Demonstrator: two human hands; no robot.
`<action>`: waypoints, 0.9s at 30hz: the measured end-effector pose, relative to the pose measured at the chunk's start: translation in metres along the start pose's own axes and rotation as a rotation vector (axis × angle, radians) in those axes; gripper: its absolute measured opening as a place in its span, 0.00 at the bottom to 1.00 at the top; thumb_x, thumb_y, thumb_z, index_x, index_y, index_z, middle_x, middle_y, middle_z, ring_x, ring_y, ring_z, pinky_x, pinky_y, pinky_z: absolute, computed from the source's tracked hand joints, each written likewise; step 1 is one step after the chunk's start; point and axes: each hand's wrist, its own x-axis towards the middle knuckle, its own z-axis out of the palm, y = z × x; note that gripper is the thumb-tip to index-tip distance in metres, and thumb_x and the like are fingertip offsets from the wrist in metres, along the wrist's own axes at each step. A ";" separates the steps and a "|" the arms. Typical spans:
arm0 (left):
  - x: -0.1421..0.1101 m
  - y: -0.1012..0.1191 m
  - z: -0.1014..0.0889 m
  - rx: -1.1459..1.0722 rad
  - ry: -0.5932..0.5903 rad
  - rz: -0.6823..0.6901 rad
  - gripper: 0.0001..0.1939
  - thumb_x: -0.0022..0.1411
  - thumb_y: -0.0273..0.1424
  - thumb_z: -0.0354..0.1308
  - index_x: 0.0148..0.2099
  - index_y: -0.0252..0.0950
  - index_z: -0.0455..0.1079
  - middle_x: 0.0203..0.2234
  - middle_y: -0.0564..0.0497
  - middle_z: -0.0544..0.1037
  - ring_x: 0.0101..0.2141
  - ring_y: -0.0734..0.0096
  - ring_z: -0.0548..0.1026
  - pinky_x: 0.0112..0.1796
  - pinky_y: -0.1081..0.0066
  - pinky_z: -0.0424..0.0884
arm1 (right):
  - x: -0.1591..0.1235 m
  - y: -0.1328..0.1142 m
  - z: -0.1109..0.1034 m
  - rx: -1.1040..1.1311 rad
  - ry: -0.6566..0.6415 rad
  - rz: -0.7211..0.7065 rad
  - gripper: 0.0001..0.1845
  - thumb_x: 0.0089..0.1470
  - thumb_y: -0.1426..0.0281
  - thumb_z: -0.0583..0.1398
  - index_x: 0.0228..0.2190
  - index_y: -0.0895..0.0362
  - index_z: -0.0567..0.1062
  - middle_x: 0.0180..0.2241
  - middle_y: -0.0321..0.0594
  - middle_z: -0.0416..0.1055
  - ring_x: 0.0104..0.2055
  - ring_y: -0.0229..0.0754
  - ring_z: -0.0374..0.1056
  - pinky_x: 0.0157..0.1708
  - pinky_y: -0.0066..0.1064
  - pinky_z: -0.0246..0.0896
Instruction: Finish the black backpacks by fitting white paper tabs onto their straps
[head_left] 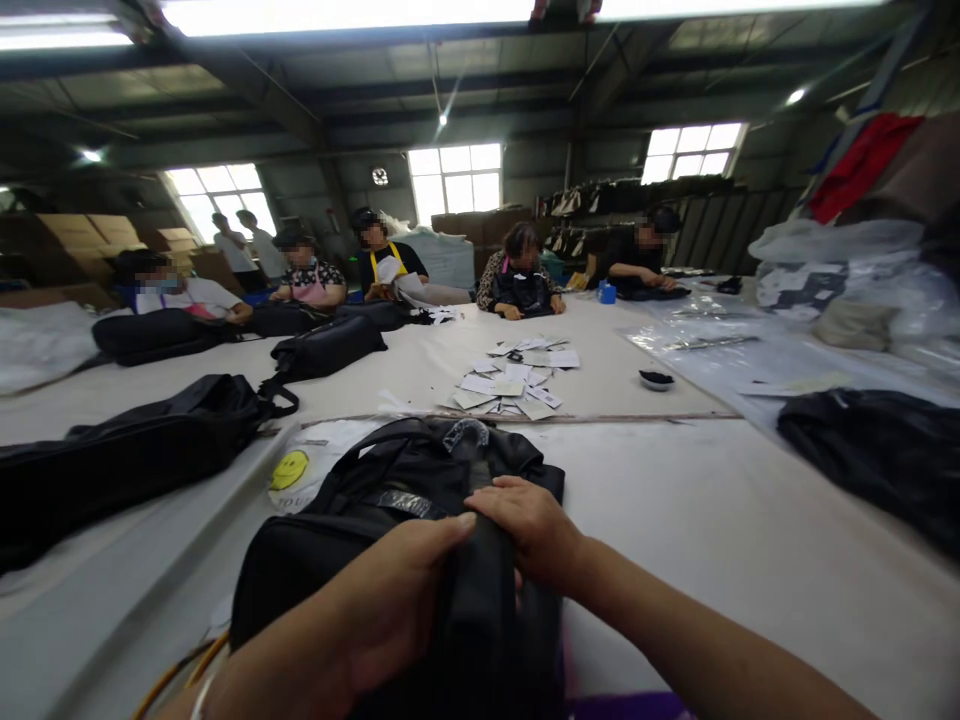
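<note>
A black bag lies in front of me on the white table. My left hand is closed on the near part of the bag, thumb stretched across its top. My right hand grips the same bag from the right, fingers curled over the dark fabric. A strip of clear plastic with print shows on the bag between the straps. Under the far left corner of the bag lies a white plastic sack with a yellow smiley face.
A pile of white paper tags lies mid-table, with a small dark dish to its right. More black bags lie at left and right. Several seated people work along the far edge. Clear plastic sheets cover the far right.
</note>
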 end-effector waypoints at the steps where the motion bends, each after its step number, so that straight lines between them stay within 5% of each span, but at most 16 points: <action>1: 0.006 0.004 0.000 -0.007 0.001 -0.015 0.18 0.61 0.34 0.55 0.38 0.20 0.75 0.34 0.32 0.79 0.31 0.63 0.79 0.33 0.72 0.73 | 0.000 -0.001 0.000 -0.021 0.006 -0.001 0.19 0.57 0.67 0.56 0.50 0.59 0.71 0.45 0.49 0.76 0.47 0.47 0.73 0.52 0.43 0.60; 7: 0.032 -0.003 -0.003 -0.054 0.042 -0.096 0.22 0.65 0.33 0.46 0.30 0.20 0.74 0.24 0.36 0.77 0.23 0.69 0.75 0.28 0.74 0.71 | -0.007 -0.002 0.007 -0.115 -0.037 -0.003 0.21 0.62 0.60 0.51 0.50 0.58 0.72 0.44 0.51 0.77 0.49 0.50 0.72 0.53 0.44 0.59; 11: 0.046 -0.023 -0.020 -0.091 0.024 -0.007 0.14 0.59 0.29 0.51 0.28 0.25 0.74 0.21 0.39 0.77 0.21 0.70 0.74 0.27 0.74 0.70 | -0.007 -0.002 0.010 -0.067 -0.149 0.010 0.22 0.59 0.61 0.54 0.51 0.59 0.72 0.44 0.53 0.77 0.49 0.53 0.71 0.50 0.44 0.61; 17: 0.086 -0.050 -0.048 -0.141 -0.071 0.048 0.13 0.53 0.28 0.51 0.26 0.25 0.74 0.21 0.40 0.76 0.20 0.71 0.72 0.25 0.74 0.68 | 0.039 0.015 -0.033 0.249 -0.750 0.259 0.27 0.47 0.73 0.60 0.51 0.51 0.74 0.46 0.41 0.76 0.47 0.46 0.71 0.47 0.33 0.63; 19: 0.103 -0.055 -0.054 -0.148 -0.096 0.100 0.14 0.52 0.27 0.49 0.24 0.25 0.74 0.21 0.39 0.77 0.21 0.68 0.73 0.27 0.72 0.69 | 0.069 0.032 -0.042 0.334 -0.856 0.366 0.25 0.48 0.73 0.59 0.49 0.52 0.76 0.45 0.39 0.76 0.47 0.45 0.71 0.48 0.33 0.62; 22: 0.122 -0.058 -0.066 -0.061 -0.086 0.169 0.12 0.50 0.26 0.50 0.22 0.29 0.72 0.20 0.40 0.77 0.23 0.62 0.75 0.31 0.66 0.70 | 0.121 0.068 -0.024 0.307 -0.680 0.500 0.18 0.53 0.68 0.57 0.44 0.57 0.79 0.41 0.40 0.77 0.44 0.44 0.72 0.46 0.33 0.63; 24: 0.129 -0.056 -0.077 0.019 -0.091 0.187 0.09 0.50 0.27 0.54 0.22 0.32 0.72 0.19 0.42 0.77 0.26 0.58 0.76 0.35 0.63 0.71 | 0.157 0.094 0.005 0.140 -0.514 0.568 0.17 0.55 0.67 0.55 0.40 0.59 0.79 0.36 0.40 0.78 0.39 0.42 0.72 0.41 0.31 0.65; 27: 0.128 -0.052 -0.097 0.031 -0.137 0.209 0.09 0.51 0.28 0.59 0.20 0.35 0.71 0.19 0.45 0.76 0.30 0.54 0.77 0.39 0.60 0.71 | 0.208 0.132 0.060 -0.028 -0.449 0.602 0.15 0.57 0.68 0.54 0.37 0.60 0.79 0.33 0.40 0.77 0.37 0.40 0.72 0.39 0.30 0.65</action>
